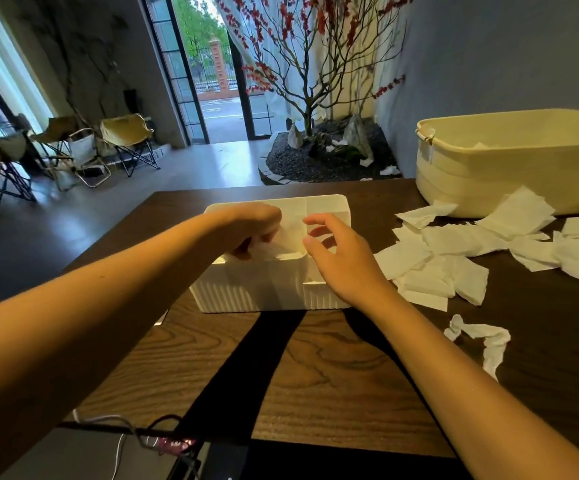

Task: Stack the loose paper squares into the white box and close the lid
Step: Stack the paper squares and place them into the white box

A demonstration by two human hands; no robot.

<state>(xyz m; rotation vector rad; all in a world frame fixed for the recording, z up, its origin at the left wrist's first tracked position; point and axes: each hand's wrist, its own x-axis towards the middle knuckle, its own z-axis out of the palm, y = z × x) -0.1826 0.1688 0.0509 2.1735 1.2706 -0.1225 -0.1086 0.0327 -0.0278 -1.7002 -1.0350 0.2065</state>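
Observation:
A white ribbed box (pixel 257 292) stands open on the dark wooden table (pixel 333 375), with paper lying inside it. My left hand (pixel 253 226) reaches into the box's left part, its fingers curled round a paper square (pixel 277 244). My right hand (pixel 340 258) hovers over the box's right part with its fingers spread and relaxed, holding nothing. To the right of the box lies a loose pile of white paper squares (pixel 447 258). No lid can be made out.
A large cream plastic tub (pixel 509 164) sits at the table's back right, paper squares leaning against it. A twisted paper strip (pixel 485 337) lies near my right forearm. Cables (pixel 135 431) hang at the table's near edge. Folding chairs and an indoor tree stand beyond.

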